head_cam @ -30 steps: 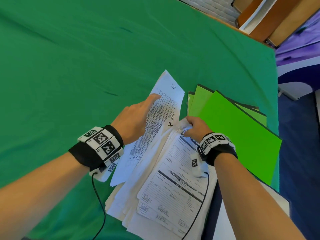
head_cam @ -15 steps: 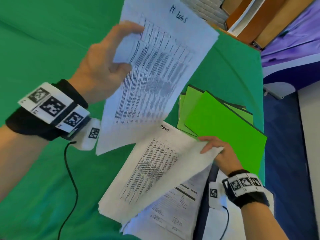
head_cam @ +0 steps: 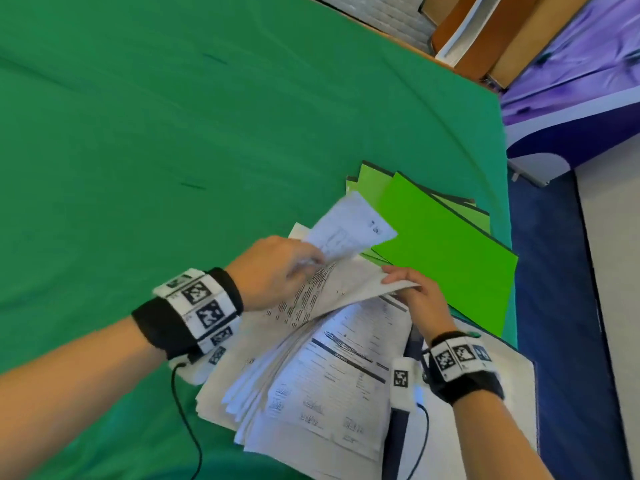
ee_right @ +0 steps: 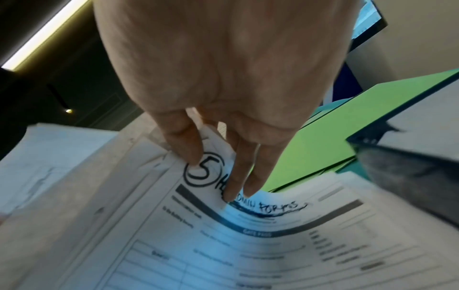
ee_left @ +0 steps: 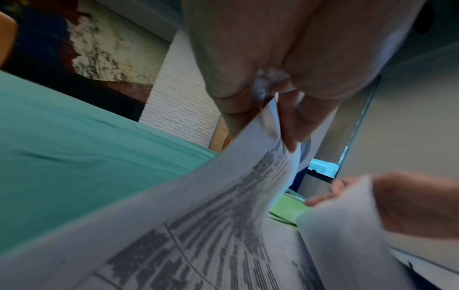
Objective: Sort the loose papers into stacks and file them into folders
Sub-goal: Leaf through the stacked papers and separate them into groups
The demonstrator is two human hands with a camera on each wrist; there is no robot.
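A loose pile of printed papers (head_cam: pixel 332 386) lies on the green cloth near me. My left hand (head_cam: pixel 311 261) pinches the far edge of a white sheet (head_cam: pixel 353 226) that curls upward; the left wrist view shows its fingertips (ee_left: pixel 285 127) closed on a paper edge (ee_left: pixel 198 225). My right hand (head_cam: pixel 398 282) holds the raised corner of a dense-print bundle (head_cam: pixel 332 289), thumb on top. Beneath it, my right hand's fingers (ee_right: pixel 236 176) rest on a form (ee_right: pixel 248 245) marked with a circled 5. Bright green folders (head_cam: pixel 446 258) (ee_right: pixel 323 137) lie fanned just beyond the pile.
The green cloth (head_cam: pixel 173 133) spreads wide to the left and far side. The table's right edge drops to blue carpet (head_cam: pixel 561 306). A white pad with a dark cover (head_cam: pixel 516 393) lies under my right wrist. Wooden furniture (head_cam: pixel 485 29) stands at the back right.
My left hand has come down from holding a printed sheet high in front of me to the pile's far edge. My right hand still holds the raised papers by their corner.
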